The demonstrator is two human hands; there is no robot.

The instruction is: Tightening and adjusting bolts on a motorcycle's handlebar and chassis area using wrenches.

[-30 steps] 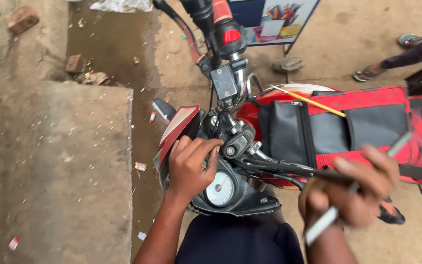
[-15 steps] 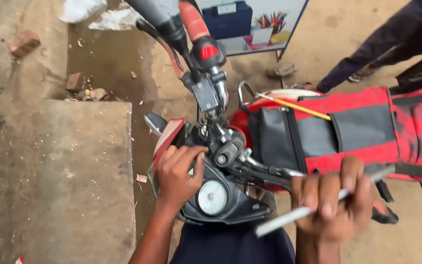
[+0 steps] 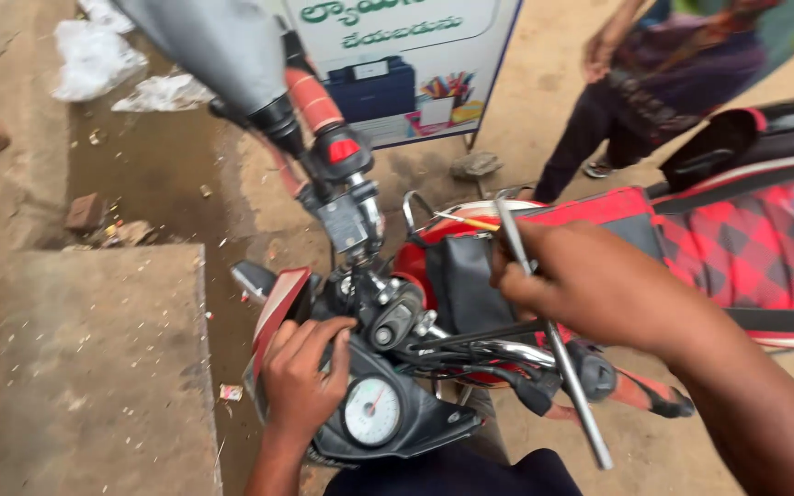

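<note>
Gripping slim steel rod [image 3: 553, 349], round glossy dial [image 3: 372, 411]

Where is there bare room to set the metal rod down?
The concrete slab left of the motorcycle is bare apart from small litter. The sandy ground between signboard and bystander is open. Around the speedometer, left hand, right hand, rod and cables crowd together.
</note>
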